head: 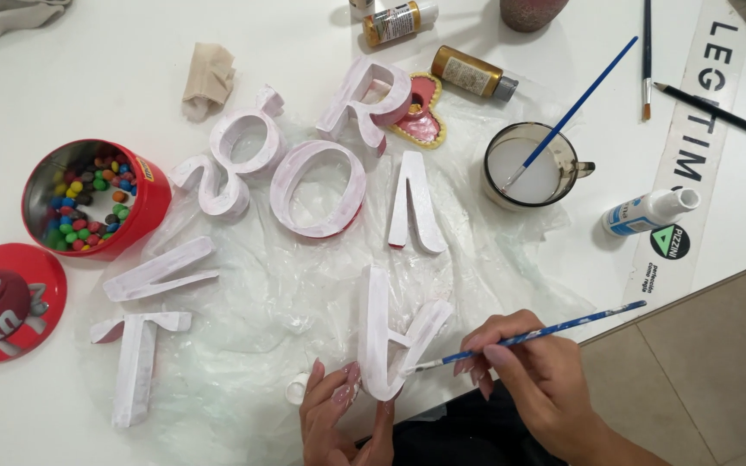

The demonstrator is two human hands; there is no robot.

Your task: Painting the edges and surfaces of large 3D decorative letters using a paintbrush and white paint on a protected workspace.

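- A white table [88,52] carries a sheet of clear plastic film [269,302], and white-painted block letters lie spread over it: a T-shaped letter [135,362] and an N-shaped one [161,269] on the left, a round O-shaped letter [317,188] in the middle, a V-shaped letter [416,207] just beside it.
- A red tin [88,200] of coloured candies stands open at the left, its red lid [6,302] lying near it.
- A glass mug [533,166] of white liquid holds a blue brush; a white squeeze bottle [649,211] lies to its right, paint bottles further back.
- A small white cap [297,390] sits just beside the left fingers.
- The A-shaped letter [390,341] lies at the near edge of the film, between both hands.
- The left hand [338,423] closes its fingers on the letter's near end, steadying it.
- The right hand [537,380] pinches a blue-handled paintbrush [528,336]; its bristle tip touches the letter's right leg.
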